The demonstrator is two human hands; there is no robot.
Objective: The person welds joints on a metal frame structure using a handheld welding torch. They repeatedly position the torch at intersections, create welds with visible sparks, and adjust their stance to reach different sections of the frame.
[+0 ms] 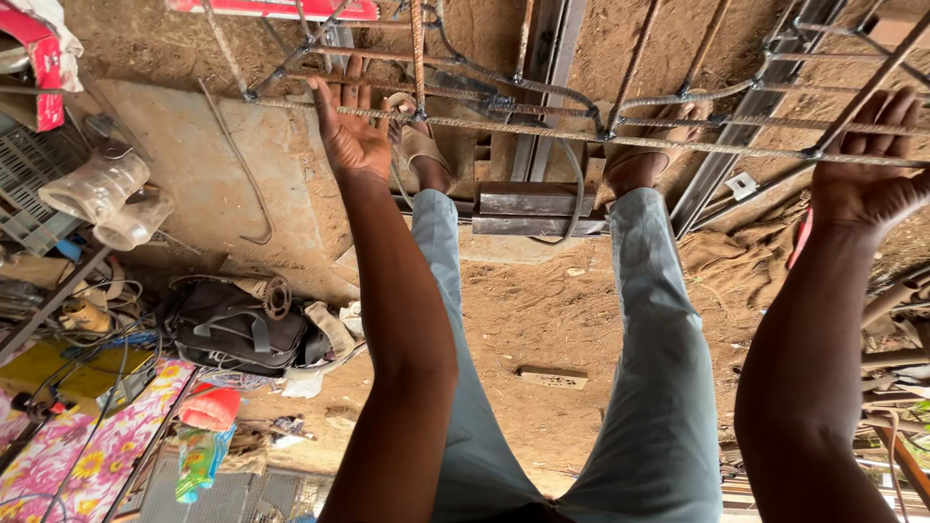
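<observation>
A cage of ribbed steel rebar lies across the top of the view, over the dirt ground. My left hand reaches up to its long horizontal bar, palm toward me, fingers hooked around the bar beside an upright bar. My right hand grips the same long bar far to the right, fingers curled over it. Between my arms are my legs in pale trousers, with sandalled feet standing under the cage. A steel block lies between the feet.
A black bag lies on the ground at left, by tangled wires and a flowered cloth. Plastic bottles and a grey crate sit at far left. Metal rails and pipes lie at right.
</observation>
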